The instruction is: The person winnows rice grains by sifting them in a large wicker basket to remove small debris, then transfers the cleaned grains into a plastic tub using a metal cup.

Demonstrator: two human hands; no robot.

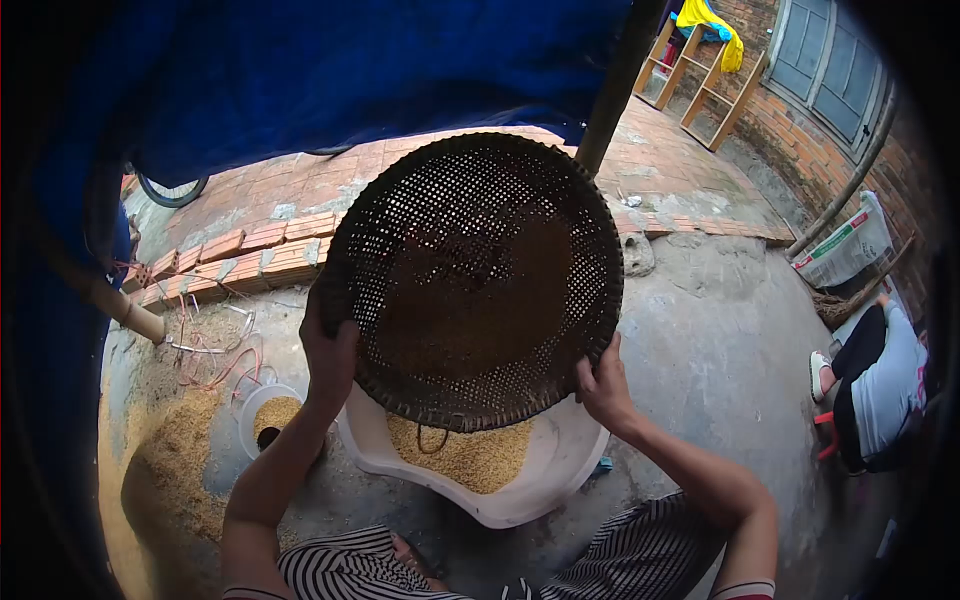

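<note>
A round woven sieve (470,270) with a dark rim fills the middle of the view, tilted up so that light shows through its mesh. My left hand (328,350) grips its lower left rim, thumb on the near side. At the lower right rim my right hand (603,385) is closed on the edge in the same way. A brownish patch covers much of the mesh. Under the sieve stands a wide white basin (572,455) holding yellow grain (475,462). A small wire loop (433,440) shows at the sieve's lower edge.
A white bucket (250,430) of grain stands left of the basin, beside loose grain (185,455) on the floor. Bricks (240,262) line the floor behind. A blue tarp (350,70) hangs overhead, by a post (615,95). A seated person (885,375) is at the right.
</note>
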